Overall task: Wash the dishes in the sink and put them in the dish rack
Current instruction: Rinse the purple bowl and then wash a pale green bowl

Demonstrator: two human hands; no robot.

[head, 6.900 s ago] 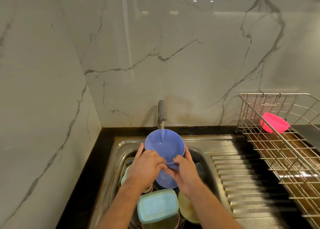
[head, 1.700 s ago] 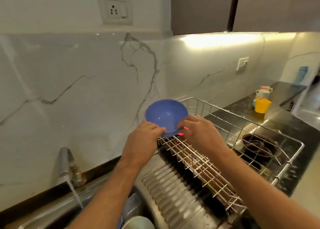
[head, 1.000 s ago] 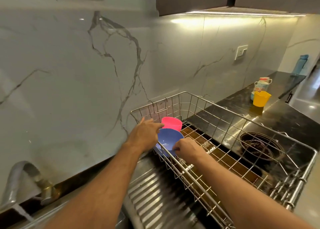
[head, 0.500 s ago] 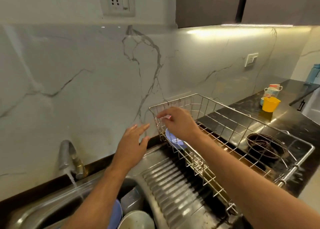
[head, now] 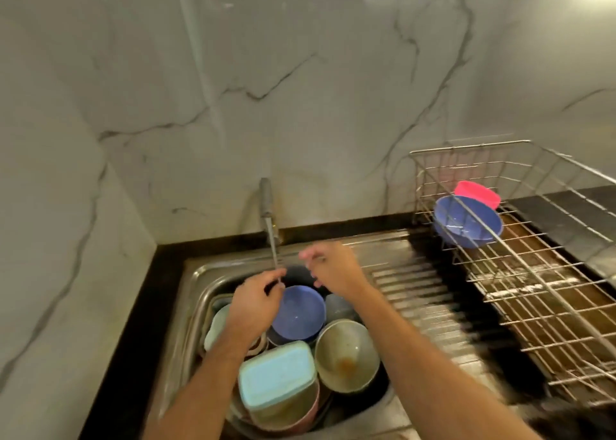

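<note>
A blue bowl leans in the near left corner of the wire dish rack, with a pink bowl just behind it. The steel sink is full of dirty dishes: another blue bowl, a beige bowl with a stain, and a tub with a light blue lid. My left hand hovers at the blue bowl's left rim, fingers loosely curled and holding nothing. My right hand hangs above the sink, fingers relaxed and empty.
The tap runs a thin stream down between my hands. A ribbed steel drainboard lies between sink and rack. Marble walls close in at the back and left. A black counter edge frames the sink.
Both hands let go of the blue bowl, which now rests in the rack beside the pink one. My view and both hands have swung back left over the sink.
</note>
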